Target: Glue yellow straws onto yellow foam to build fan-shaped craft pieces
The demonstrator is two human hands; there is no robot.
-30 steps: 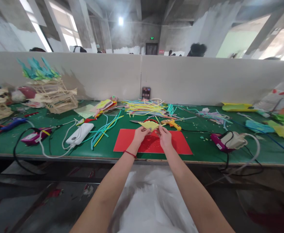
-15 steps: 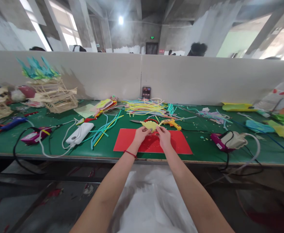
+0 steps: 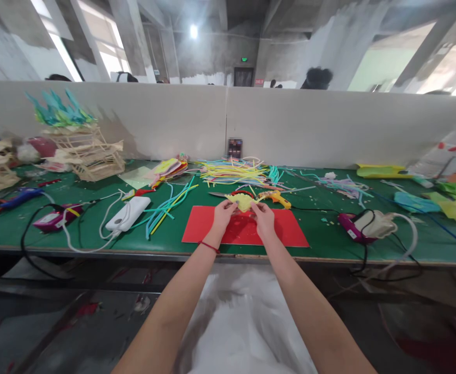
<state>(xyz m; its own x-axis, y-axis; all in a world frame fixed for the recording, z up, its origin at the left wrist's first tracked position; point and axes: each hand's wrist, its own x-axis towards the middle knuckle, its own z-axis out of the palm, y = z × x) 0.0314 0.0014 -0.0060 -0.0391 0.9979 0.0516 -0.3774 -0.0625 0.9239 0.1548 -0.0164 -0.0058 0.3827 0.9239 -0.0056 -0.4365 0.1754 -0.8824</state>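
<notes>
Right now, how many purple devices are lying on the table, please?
2: one purple device left of the white power bank, the other right of the red sheet; clutter may hide more.

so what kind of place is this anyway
Probably a craft workshop in a large concrete hall: a long green table backed by a white partition, piles of coloured straws, a glue gun and stick-built frames. The left hand and right hand hold a yellow woven piece.

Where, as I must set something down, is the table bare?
Bare green table lies between the red sheet and the purple device; the sheet's left part is free too. Crowded: the straw pile behind the left hand and right hand, which hold a yellow piece, and the cables around the power bank.
</notes>
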